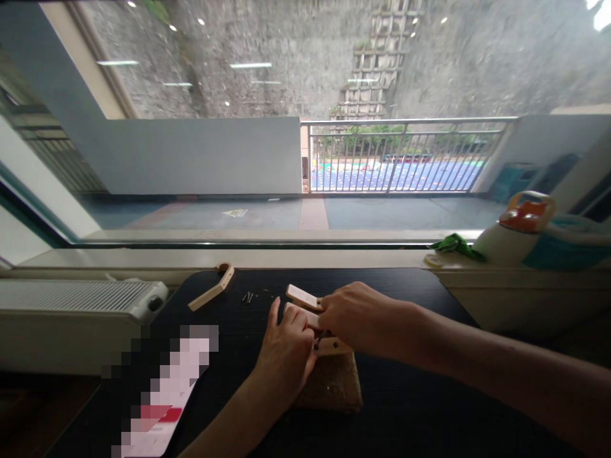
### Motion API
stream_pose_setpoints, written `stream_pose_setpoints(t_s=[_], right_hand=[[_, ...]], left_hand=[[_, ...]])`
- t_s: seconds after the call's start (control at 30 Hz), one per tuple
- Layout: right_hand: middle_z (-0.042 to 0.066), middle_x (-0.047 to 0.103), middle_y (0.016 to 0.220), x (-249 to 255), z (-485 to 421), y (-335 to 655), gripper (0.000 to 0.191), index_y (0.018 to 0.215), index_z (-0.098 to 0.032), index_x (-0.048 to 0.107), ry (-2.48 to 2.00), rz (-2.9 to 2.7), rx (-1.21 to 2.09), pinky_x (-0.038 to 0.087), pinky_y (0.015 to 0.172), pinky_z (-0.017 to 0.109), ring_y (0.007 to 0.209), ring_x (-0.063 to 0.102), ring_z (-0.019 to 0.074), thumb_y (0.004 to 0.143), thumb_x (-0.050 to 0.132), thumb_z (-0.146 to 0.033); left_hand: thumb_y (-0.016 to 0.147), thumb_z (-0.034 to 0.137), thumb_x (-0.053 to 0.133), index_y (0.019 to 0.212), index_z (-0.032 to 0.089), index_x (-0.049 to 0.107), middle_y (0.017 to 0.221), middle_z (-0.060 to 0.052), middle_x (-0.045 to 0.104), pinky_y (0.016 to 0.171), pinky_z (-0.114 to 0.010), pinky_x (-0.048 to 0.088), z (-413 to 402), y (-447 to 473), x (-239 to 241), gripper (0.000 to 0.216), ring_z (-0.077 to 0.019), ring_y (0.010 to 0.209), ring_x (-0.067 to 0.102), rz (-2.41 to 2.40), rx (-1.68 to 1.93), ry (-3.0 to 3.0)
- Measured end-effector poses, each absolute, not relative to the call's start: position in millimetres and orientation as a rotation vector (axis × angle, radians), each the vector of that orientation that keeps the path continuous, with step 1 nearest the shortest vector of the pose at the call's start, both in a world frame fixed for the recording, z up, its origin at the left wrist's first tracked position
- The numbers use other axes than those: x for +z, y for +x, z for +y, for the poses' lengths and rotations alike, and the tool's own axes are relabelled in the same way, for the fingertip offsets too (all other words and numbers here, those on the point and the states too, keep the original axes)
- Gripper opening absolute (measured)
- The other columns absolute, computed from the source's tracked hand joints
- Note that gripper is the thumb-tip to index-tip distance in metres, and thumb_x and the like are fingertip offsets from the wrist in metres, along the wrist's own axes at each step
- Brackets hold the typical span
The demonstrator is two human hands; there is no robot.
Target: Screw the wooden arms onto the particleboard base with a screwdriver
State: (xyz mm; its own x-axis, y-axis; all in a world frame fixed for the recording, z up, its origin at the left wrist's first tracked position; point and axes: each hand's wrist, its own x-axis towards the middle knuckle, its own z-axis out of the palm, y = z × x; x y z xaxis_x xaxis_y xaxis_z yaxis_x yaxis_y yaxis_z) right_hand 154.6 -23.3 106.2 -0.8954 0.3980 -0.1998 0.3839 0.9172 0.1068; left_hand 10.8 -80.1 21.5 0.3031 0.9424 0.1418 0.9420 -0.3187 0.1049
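Wood piece [304, 297] is half hidden where your left hand [286, 350] and right hand [356, 318] pinch it, long side pointing away-left.

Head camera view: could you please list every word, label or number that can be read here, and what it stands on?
None can be read.
Sheet on the black table: blurred out, unreadable.
Pale triangle mark on the floor outside: too small to read.
Wooden pieces held by left hand and right hand: no print visible.

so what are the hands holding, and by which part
A set of light wooden strips: the right hand pinches its middle, the left hand grips the near left side.
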Motion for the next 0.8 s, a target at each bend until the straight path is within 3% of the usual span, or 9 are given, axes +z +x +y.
stream_pose_setpoints(t_s=[0.33,0.8], right_hand=[[0.005,0.067,0.074,108.3,-27.0,153.5,0.012,0.078,-0.016,0.065,0.562,2.864,0.089,0.032,0.049,0.026,0.072,0.063,0.0204,0.078,0.054,-0.010],[0.005,0.066,0.072,110.4,-30.3,145.3,0.012,0.068,-0.016,0.065,0.537,2.847,0.158,0.028,0.044,0.025,0.063,0.061,0.0197,0.076,0.056,-0.016]], left_hand=[[0.073,0.019,0.061,0.082,0.024,0.062,0.099,-0.001,0.059,0.108,-0.054,0.010,-80.5,1.7,19.2,0.010,-0.0236,0.109,0.045,1.755,0.380,2.521],[0.075,0.021,0.060,0.073,0.024,0.065,0.094,0.000,0.063,0.106,-0.058,0.011,-77.3,5.2,18.8,0.006,-0.0237,0.105,0.048,1.707,0.485,2.486]])
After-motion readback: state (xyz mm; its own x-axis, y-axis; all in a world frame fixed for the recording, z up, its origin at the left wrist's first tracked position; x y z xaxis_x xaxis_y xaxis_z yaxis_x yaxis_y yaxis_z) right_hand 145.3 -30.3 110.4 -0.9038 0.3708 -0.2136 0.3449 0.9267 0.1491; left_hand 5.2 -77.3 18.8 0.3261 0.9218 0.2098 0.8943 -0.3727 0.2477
